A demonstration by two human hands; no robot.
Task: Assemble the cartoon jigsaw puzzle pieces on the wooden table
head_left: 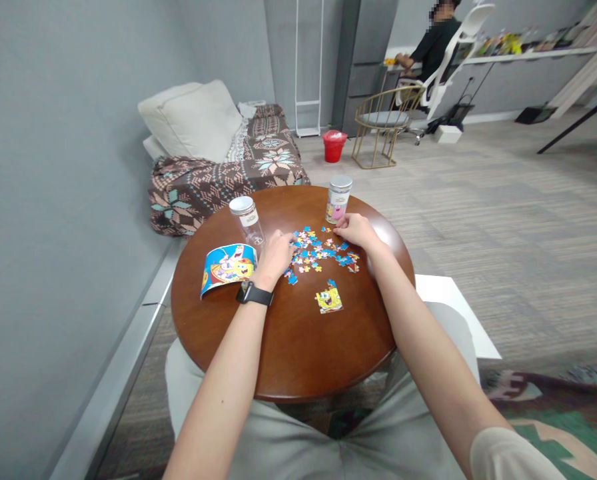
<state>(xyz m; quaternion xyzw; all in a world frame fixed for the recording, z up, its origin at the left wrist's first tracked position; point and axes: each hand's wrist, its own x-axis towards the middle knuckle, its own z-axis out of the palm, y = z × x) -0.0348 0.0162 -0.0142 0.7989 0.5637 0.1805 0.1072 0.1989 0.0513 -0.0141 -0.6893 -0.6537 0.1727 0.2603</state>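
Loose jigsaw puzzle pieces (311, 253), mostly blue with pink and yellow, lie in a pile on the round brown table (298, 353). At the pile's left edge, my left hand (277, 255) has its fingers bent together around a puzzle piece, mostly hidden. My right hand (357, 231) pinches at the far right edge, close to the jar with pink print (338, 200); the small piece at its fingertips is hard to see. Nearer me lies a joined yellow cartoon-face section (329, 299), with a blue piece touching its top.
A clear jar with a silver lid (247, 220) and a curled picture sheet (228, 267) are left of the pile. Beyond the table stand a patterned couch (258, 160), a red bin (334, 147) and a gold-framed chair (383, 120). A person (436, 47) sits farther back.
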